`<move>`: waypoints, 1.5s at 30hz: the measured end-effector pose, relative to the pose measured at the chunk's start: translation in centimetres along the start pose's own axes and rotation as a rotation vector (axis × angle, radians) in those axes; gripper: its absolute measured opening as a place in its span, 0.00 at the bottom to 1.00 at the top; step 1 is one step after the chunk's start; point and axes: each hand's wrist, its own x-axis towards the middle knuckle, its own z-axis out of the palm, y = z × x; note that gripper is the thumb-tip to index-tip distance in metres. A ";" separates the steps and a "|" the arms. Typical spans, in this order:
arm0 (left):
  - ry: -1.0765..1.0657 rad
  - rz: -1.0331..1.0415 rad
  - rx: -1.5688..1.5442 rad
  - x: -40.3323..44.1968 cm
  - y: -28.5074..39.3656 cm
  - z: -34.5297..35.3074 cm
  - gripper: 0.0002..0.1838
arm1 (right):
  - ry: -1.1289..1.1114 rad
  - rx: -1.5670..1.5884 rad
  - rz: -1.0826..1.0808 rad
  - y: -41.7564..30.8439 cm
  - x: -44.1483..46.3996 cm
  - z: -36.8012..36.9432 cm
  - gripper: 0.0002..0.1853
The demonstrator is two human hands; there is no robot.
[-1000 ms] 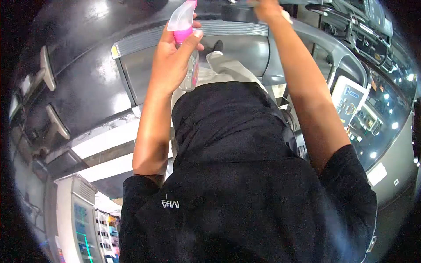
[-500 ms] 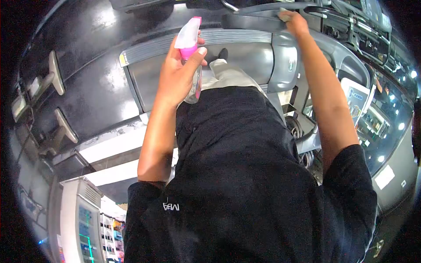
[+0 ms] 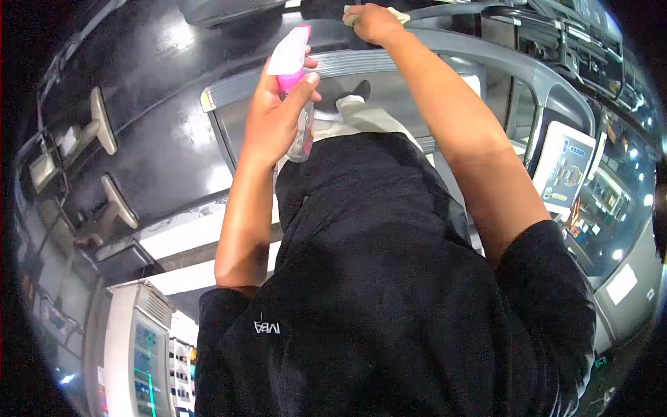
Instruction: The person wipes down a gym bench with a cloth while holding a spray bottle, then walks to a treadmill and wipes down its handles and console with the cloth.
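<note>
My left hand (image 3: 274, 121) is closed around a clear spray bottle (image 3: 301, 139) with a pink collar and a white-and-pink spray head. It is held upright in front of my dark shirt, over the treadmill deck. My right hand (image 3: 375, 26) reaches far forward, closed on a pale cloth (image 3: 399, 16) that shows on both sides of the fingers. It is at the end of the treadmill's grey handrail (image 3: 479, 47). Whether the cloth presses on the rail, I cannot tell.
The treadmill's ribbed side rail (image 3: 347, 62) runs across in front of me. Its console (image 3: 566, 167) stands to the right. Gym equipment with beige feet (image 3: 103, 121) is on the left, and a glass-door fridge (image 3: 142, 347) at lower left.
My right hand has slid left along the handrail to its end with the cloth. My left hand keeps the spray bottle in nearly the same place. The view has shifted slightly.
</note>
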 end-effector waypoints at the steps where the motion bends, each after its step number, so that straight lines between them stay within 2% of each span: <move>1: -0.006 0.009 0.008 0.2 0.1 0.1 0.26 | -0.008 0.030 -0.008 1.4 -0.4 -0.6 0.20; 2: -0.012 0.011 0.016 0.3 0.2 0.3 0.26 | -0.016 0.059 -0.020 2.9 -0.7 -1.3 0.21; 3: -0.016 0.014 0.026 0.4 0.2 0.4 0.26 | 0.108 -0.049 -0.027 5.2 -1.0 -0.9 0.21; 4: -0.020 0.014 0.036 0.5 0.1 0.5 0.26 | 0.202 -0.018 -0.032 8.7 -1.1 0.0 0.22; 6: -0.020 0.019 0.035 0.7 0.0 0.8 0.26 | 0.162 -0.032 0.114 12.5 -3.7 -2.9 0.25; 8: -0.008 -0.003 0.025 0.6 0.0 1.2 0.26 | 0.204 -0.043 0.189 18.8 -4.5 -3.1 0.24; 9: -0.002 -0.002 0.021 0.5 0.0 1.4 0.26 | 0.143 -0.044 0.278 21.7 -4.3 -3.2 0.24; 10: 0.004 -0.001 0.017 0.5 -0.1 1.6 0.26 | 0.130 0.074 0.341 22.8 -4.8 -4.0 0.25; 11: 0.009 0.001 0.013 0.5 -0.3 2.0 0.25 | 0.164 0.043 0.364 23.4 -4.8 -3.9 0.24; 12: 0.012 -0.004 0.015 0.3 -0.4 2.1 0.25 | 0.199 0.009 0.388 22.6 -5.1 -4.3 0.23; 15: 0.012 -0.011 0.019 0.5 -0.7 2.9 0.25 | 0.269 -0.196 0.219 20.1 -2.2 -2.0 0.25; 17: 0.004 -0.027 0.029 0.5 -0.7 3.3 0.24 | 0.045 -0.082 0.222 14.1 -0.7 -2.7 0.28; 20: -0.020 0.017 0.040 0.8 -0.5 3.9 0.24 | 0.033 0.009 0.073 5.2 0.1 -0.9 0.26; 22: -0.029 0.024 0.052 1.0 -0.6 4.1 0.25 | -0.091 -0.030 -0.005 0.1 -1.0 -2.2 0.26; 25: -0.052 0.067 0.048 1.8 -0.6 4.4 0.25 | 0.031 0.020 -0.075 0.4 -2.0 -1.2 0.25; 28: -0.061 0.070 0.052 2.3 -0.5 4.9 0.26 | 0.125 0.093 -0.010 4.5 -3.5 -2.2 0.24; 29: -0.057 0.059 0.059 2.2 -0.5 5.0 0.26 | 0.140 0.068 0.062 6.2 -4.1 -3.0 0.24; 32: -0.045 0.018 0.040 1.8 -0.6 5.6 0.27 | 0.226 -0.123 0.118 17.2 -3.8 -1.6 0.26; 34: -0.065 0.039 0.023 1.6 -1.3 5.7 0.27 | 0.274 -0.126 0.223 22.0 -5.1 -2.8 0.26; 35: -0.071 0.050 0.016 1.4 -1.5 5.6 0.27 | 0.212 -0.119 0.324 22.8 -5.7 -4.2 0.26; 37: -0.054 0.039 0.034 0.9 -1.3 5.7 0.26 | 0.288 -0.150 0.362 23.9 -5.2 -4.0 0.26; 38: -0.045 0.032 0.043 0.5 -1.4 5.8 0.26 | 0.310 -0.169 0.389 24.0 -4.4 -3.4 0.26; 41: -0.013 -0.005 0.047 0.0 -1.3 5.9 0.25 | 0.111 -0.162 0.412 19.8 -1.0 -1.2 0.27; 42: -0.008 0.006 0.050 0.2 -1.4 5.9 0.25 | 0.041 -0.073 0.332 14.8 -2.4 -3.2 0.28; 43: -0.010 0.022 0.050 0.3 -1.5 6.0 0.25 | 0.020 -0.041 0.247 13.3 -0.4 -1.2 0.27; 44: -0.013 0.034 0.050 0.4 -1.6 6.1 0.25 | -0.008 -0.011 0.080 10.0 -0.7 -1.5 0.26; 45: -0.018 0.047 0.051 0.5 -1.7 6.3 0.25 | 0.023 -0.016 0.052 6.6 -1.6 -1.7 0.26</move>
